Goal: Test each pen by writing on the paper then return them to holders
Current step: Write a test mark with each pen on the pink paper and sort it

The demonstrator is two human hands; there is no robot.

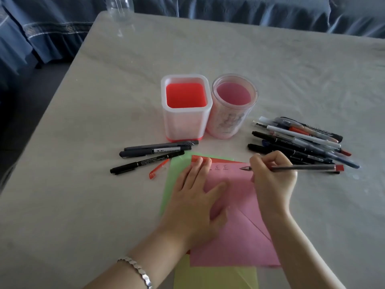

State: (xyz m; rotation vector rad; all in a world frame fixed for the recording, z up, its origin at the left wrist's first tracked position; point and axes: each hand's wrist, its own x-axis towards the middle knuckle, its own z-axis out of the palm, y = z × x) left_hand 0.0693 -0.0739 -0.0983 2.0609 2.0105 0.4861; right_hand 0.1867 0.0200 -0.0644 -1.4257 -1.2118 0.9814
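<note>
Right hand [270,176] curls round a thin dark pen [302,168], thumb and fingers pinching it near the front. A red cap sits on its back end and points to 3 o'clock, and the tip touches the pink paper [235,236] near the sheet's upper edge. Two small handwritten marks [220,168] sit just at 9 o'clock of the tip. Left hand [198,197] lies flat with fingers straight and a bit spread, pressing on the pink paper's left part and gripping nothing. A silver bracelet [137,270] is on that wrist. Under the pink sheet a green paper [177,170] sticks out at 9 o'clock, a red paper [200,158] corner shows at 11 o'clock, and a yellow-green paper [214,276] at 6 o'clock. At 12 o'clock of the papers stand two holders, upright and side by side. The square holder [185,113], frosted with a red inside, is on the left. The round holder [231,113], clear with a pink inside, is on the right. Can't tell if they touch. Three dark pens [158,151] lie at 10 o'clock of the papers, just in front of the square holder, with a loose red cap [159,168] next to them at the green sheet's edge. A pile of pens [302,135] lies at 2 o'clock, just behind the right hand. All of this is on the table [83,205], which has a pale cloth. A clear bottle [120,9] is at the far left edge, 11 o'clock, with blue fabric [52,28] beyond.
</note>
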